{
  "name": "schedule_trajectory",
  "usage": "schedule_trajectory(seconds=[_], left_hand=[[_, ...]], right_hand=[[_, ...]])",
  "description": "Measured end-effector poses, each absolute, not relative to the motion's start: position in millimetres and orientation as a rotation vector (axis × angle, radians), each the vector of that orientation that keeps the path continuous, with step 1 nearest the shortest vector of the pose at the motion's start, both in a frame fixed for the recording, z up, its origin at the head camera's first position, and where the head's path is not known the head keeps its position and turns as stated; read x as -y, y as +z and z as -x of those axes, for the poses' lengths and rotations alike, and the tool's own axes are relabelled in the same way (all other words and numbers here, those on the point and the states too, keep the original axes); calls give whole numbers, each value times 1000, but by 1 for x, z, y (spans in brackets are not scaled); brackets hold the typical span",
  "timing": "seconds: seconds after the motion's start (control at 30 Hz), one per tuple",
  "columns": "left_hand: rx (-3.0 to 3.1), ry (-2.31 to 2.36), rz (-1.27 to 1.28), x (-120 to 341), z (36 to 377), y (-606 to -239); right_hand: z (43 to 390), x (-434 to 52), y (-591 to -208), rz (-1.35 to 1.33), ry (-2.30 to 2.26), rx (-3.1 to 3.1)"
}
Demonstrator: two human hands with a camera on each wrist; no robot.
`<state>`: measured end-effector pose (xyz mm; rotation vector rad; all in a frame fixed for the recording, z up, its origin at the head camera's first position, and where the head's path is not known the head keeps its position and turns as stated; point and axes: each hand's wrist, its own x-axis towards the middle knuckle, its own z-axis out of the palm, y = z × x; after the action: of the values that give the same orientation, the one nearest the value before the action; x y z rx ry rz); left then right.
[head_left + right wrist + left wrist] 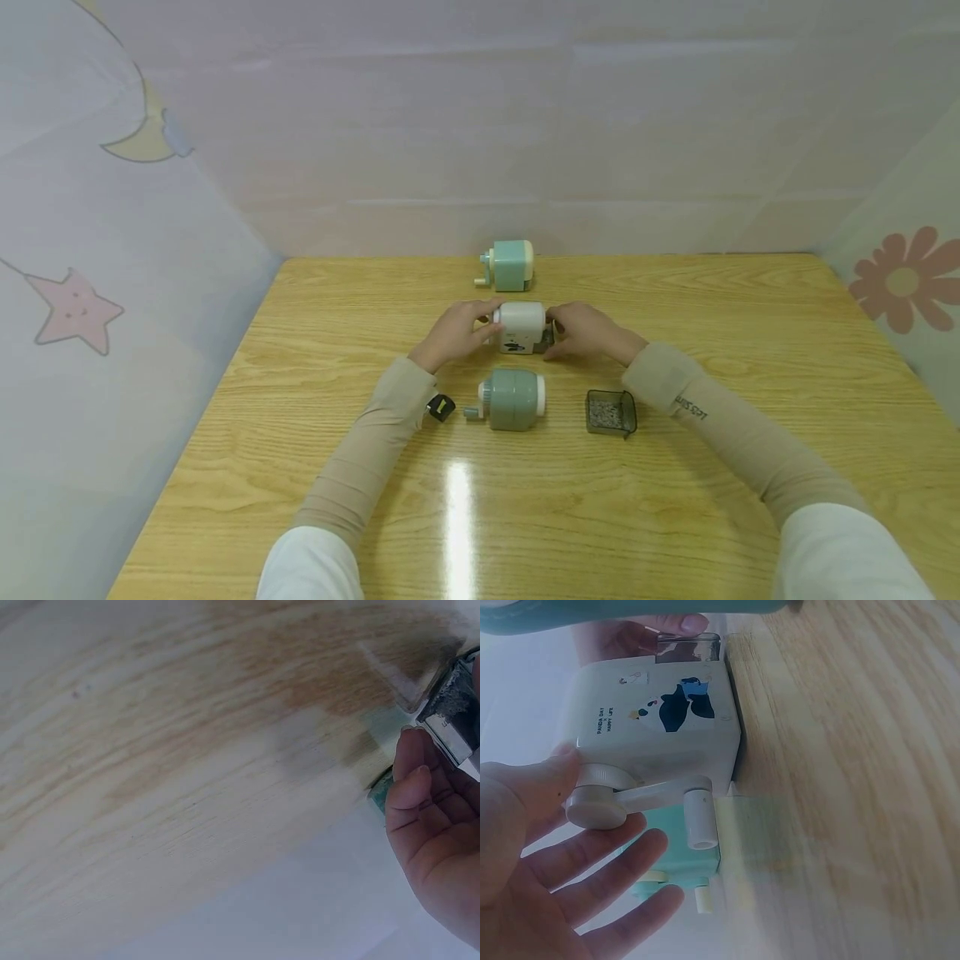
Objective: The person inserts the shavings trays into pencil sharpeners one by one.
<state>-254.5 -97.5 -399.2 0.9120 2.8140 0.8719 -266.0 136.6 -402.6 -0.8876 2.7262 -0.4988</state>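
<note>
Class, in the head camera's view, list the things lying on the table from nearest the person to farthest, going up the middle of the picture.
Grey-green pencil sharpener → white pencil sharpener, between the left hand and the right hand → mint and cream pencil sharpener by the far edge.

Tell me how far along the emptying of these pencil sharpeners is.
The green sharpener lies with its shavings drawer out beside it, still full of shavings. In hand: the left hand steadies the white sharpener while the right hand is on its drawer end. The teal sharpener at the back stands untouched.
</note>
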Motion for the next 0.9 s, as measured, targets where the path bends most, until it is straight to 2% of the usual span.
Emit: schedule_trajectory(seconds=[0.9], left_hand=[[-2809,878,-926,97,253,-399]], right_hand=[[270,-134,-408,879,-515,-2732]])
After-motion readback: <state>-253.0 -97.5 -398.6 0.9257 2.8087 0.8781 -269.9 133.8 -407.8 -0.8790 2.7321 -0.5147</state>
